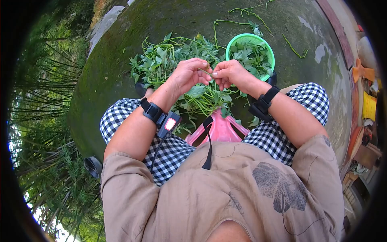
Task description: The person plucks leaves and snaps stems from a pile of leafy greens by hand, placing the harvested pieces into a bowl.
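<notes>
Both hands meet in front of me over a heap of green leafy stems (161,56). My left hand (191,74) is curled, its thumb and fingertips closed on a thin green stem (206,73). Pinched on the other end of that stem, my right hand (229,74) almost touches the left. A green plastic basket (273,60) holding picked leaves (250,54) stands just beyond my right hand. Below the hands, a pink plastic stool (219,125) shows between my knees, with stems lying against its edge.
Loose stems (296,48) lie on the mossy concrete floor (109,76) beyond the heap. Bushes (44,121) line the left side. At the far right are a yellow container (369,105), an orange object (363,73) and assorted clutter.
</notes>
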`<act>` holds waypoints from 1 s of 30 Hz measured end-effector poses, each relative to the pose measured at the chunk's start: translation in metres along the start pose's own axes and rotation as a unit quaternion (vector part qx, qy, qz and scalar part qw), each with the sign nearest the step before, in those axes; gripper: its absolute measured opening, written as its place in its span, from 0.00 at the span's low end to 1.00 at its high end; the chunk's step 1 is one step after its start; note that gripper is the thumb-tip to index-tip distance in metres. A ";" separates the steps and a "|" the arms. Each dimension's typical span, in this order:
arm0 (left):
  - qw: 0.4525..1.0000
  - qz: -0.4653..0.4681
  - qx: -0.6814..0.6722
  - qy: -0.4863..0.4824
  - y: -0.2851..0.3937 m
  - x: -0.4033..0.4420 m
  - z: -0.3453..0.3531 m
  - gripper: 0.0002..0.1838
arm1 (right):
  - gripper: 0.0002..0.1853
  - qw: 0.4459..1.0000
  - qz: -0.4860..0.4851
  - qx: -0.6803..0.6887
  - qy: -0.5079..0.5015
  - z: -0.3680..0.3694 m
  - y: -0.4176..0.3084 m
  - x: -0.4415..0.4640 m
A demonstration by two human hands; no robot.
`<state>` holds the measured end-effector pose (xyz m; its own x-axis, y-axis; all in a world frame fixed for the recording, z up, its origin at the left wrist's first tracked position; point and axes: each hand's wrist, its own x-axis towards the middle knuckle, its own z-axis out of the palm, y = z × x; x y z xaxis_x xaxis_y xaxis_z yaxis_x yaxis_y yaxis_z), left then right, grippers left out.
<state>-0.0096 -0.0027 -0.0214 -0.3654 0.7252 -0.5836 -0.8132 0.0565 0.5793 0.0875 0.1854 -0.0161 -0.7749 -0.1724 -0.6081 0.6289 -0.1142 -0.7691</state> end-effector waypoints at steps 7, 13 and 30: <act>0.997 0.061 -0.029 0.030 0.016 0.000 -0.025 0.07 | 0.07 1.000 0.002 0.001 0.029 -0.023 0.001 -0.003; 0.851 0.200 0.375 0.308 0.083 -0.065 -0.083 0.13 | 0.08 0.963 0.002 0.056 0.264 -0.099 0.040 -0.021; 0.723 0.236 0.524 0.383 0.081 -0.091 -0.170 0.15 | 0.18 0.883 0.325 -0.311 0.134 -0.109 0.210 0.036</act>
<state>-0.1192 -0.1806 -0.0187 -0.9602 0.2640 -0.0914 0.1281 0.7069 0.6957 0.1851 0.2621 -0.2211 -0.3017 0.2436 -0.9218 0.8545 0.4978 -0.1482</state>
